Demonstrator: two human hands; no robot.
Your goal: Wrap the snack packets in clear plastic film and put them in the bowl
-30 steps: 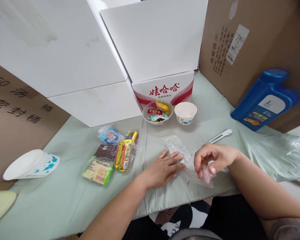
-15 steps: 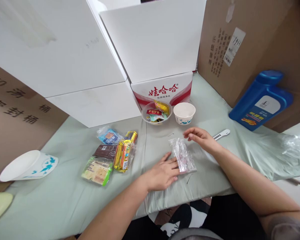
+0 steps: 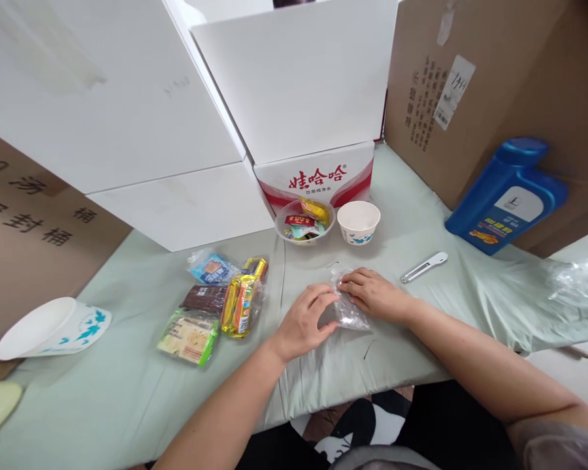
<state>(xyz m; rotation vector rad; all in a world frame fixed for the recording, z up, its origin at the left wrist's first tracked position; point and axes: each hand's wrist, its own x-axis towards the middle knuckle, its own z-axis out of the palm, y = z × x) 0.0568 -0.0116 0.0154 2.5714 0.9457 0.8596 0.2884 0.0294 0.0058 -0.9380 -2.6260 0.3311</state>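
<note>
A crinkled clear plastic wrapper (image 3: 350, 314) lies on the cloth in front of me. My left hand (image 3: 310, 321) is arched at its left side, the fingertips on its upper part and the thumb near its lower left edge. From the right, my right hand (image 3: 376, 296) rests on the upper part of the wrapper, fingers bent over it and close to the left fingertips. What is inside the wrapper, if anything, I cannot make out. A white utility knife (image 3: 424, 267) lies apart, to the right of my right hand.
Beyond the hands stand a clear bowl (image 3: 280, 230) of wrapped snacks and a paper bowl (image 3: 359, 225). Packaged snacks (image 3: 203, 298) lie to the left, near another paper bowl (image 3: 85, 326). A blue bottle (image 3: 509, 196) stands right. Boxes (image 3: 318, 179) edge the table.
My right hand has come down and left onto the wrapper. My left hand has lifted from lying flat into an arch at its edge, and the wrapper has shifted and looks more bunched.
</note>
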